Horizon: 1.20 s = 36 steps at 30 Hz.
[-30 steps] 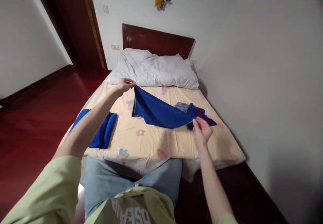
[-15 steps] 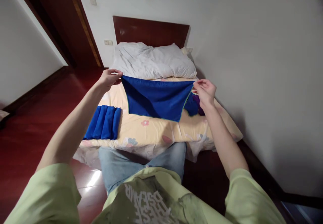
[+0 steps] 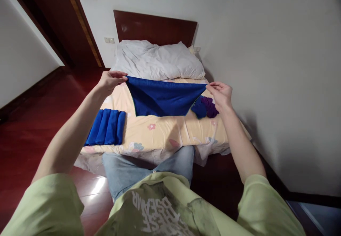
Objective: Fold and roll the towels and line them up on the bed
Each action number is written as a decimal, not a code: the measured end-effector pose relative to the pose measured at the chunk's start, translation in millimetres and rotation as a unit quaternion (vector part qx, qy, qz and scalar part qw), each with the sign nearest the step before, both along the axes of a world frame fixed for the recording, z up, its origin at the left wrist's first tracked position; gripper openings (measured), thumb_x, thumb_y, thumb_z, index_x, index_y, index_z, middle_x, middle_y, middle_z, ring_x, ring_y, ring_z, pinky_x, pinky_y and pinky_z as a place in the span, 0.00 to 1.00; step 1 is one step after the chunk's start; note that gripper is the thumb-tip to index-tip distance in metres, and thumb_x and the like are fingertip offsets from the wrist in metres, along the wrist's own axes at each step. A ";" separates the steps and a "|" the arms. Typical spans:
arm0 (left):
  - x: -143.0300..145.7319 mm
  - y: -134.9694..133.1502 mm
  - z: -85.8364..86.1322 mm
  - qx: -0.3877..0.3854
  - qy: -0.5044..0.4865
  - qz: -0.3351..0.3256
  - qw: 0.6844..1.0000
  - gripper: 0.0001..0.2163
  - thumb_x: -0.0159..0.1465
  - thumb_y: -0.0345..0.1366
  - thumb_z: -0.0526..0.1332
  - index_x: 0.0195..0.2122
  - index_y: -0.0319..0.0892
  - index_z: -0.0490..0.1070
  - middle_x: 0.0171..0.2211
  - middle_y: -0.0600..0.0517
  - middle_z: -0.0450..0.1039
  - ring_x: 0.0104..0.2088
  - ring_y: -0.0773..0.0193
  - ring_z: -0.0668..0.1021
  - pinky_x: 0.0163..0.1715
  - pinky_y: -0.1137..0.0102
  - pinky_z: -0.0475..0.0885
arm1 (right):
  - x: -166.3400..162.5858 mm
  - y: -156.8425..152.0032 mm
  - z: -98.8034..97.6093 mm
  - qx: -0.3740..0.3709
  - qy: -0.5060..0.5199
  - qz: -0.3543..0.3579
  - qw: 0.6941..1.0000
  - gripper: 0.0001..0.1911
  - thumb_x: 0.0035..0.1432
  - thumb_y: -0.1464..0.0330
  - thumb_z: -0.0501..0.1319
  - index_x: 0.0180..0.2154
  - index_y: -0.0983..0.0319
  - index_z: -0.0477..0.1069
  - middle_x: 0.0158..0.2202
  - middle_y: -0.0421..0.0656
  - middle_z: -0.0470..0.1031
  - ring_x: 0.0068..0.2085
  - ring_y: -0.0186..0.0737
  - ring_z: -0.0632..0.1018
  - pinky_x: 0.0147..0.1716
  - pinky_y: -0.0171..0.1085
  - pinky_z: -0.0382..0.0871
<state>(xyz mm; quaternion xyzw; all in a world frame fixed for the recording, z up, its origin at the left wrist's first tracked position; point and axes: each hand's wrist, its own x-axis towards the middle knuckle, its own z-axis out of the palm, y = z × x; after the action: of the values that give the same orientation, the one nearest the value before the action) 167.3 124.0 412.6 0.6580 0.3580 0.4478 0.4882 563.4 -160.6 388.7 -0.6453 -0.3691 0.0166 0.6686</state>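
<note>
A blue cloth (image 3: 163, 95) hangs stretched between my two hands above the bed (image 3: 160, 135). My left hand (image 3: 110, 80) pinches its left top corner. My right hand (image 3: 221, 94) pinches its right top corner. The cloth's lower edge sags onto the yellow flowered sheet. A row of folded blue cloths (image 3: 106, 126) lies at the bed's front left, below my left forearm. A small heap of blue and purple cloths (image 3: 205, 107) sits just under my right hand.
A white pillow (image 3: 157, 59) lies against the dark wooden headboard (image 3: 156, 28). The white wall runs along the bed's right side. Red wooden floor (image 3: 34, 122) and a dark door lie to the left. My knees touch the bed's foot.
My right hand has taken hold of the cloth's right corner and lifted it. The cloth went from a slack diagonal to a spread sheet held taut between both hands, and has sunk slightly.
</note>
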 end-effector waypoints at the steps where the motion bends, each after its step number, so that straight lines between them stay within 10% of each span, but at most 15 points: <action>1: 0.0 -1.9 0.0 0.013 0.001 0.003 1.000 0.16 0.47 0.34 0.79 0.36 0.37 0.81 0.30 0.49 0.79 0.32 0.63 0.81 0.37 0.67 0.78 | -0.2 -2.5 0.5 -0.007 0.004 0.000 1.000 0.19 0.47 0.60 0.77 0.33 0.62 0.73 0.29 0.39 0.75 0.31 0.33 0.78 0.33 0.33 0.77; 16: -50.6 -70.4 -9.5 -0.054 0.148 -0.067 0.985 0.15 0.53 0.38 0.78 0.39 0.37 0.80 0.32 0.47 0.81 0.39 0.51 0.85 0.43 0.62 0.81 | -21.6 -86.8 8.1 -0.112 0.158 0.114 0.974 0.24 0.33 0.64 0.83 0.32 0.62 0.77 0.25 0.37 0.74 0.25 0.27 0.70 0.24 0.29 0.65; 26: -2.6 -35.8 -62.2 -0.126 0.138 -0.112 0.976 0.18 0.46 0.38 0.81 0.34 0.37 0.80 0.32 0.43 0.81 0.35 0.50 0.85 0.39 0.58 0.82 | 17.7 -17.3 -63.7 -0.200 0.135 0.081 0.967 0.26 0.36 0.63 0.80 0.37 0.64 0.77 0.26 0.38 0.76 0.22 0.28 0.69 0.20 0.29 0.62; 36: 38.7 -4.2 -43.8 0.090 0.076 -0.042 0.992 0.19 0.58 0.34 0.72 0.50 0.37 0.77 0.37 0.45 0.81 0.37 0.60 0.81 0.41 0.65 0.78 | 54.6 35.3 -71.1 -0.034 -0.079 0.017 0.996 0.16 0.52 0.61 0.72 0.40 0.61 0.74 0.37 0.42 0.77 0.37 0.36 0.79 0.40 0.35 0.77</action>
<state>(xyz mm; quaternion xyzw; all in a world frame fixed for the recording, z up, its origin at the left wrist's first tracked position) 206.0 119.7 368.8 0.7457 0.3242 0.4060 0.4172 618.0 -125.4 317.6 -0.6607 -0.4308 -0.0104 0.6147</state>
